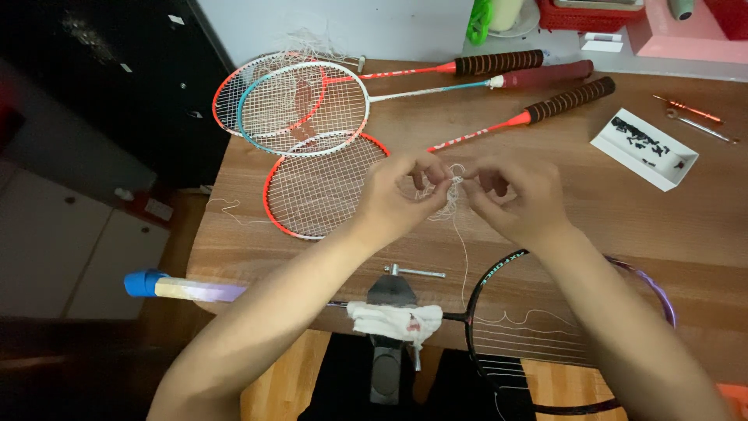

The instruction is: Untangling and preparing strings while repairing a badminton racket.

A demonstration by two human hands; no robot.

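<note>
Head view. The left hand (397, 195) and right hand (514, 195) met above the wooden table (623, 210), fingertips pinched together on a tangle of white racket string (454, 187) held between them; the exact grip of each finger was hidden by the curled knuckles. One strand fell from the tangle, just below the hands, toward the dark racket (545, 327) lying beneath the right forearm, whose head was partly covered by that arm and cut off at the lower edge. Its shaft was held in a clamp (389, 312) padded with a white cloth (393, 318), below the left hand; the blue-capped handle (183, 288) reached out beyond the left forearm. Beyond the left hand lay three overlapping rackets (304, 125) with orange and teal frames, some strings loose. Far beyond the right hand sat a white tray (645, 148) of small dark pieces, too small to identify, and thin tools (693, 117).
</note>
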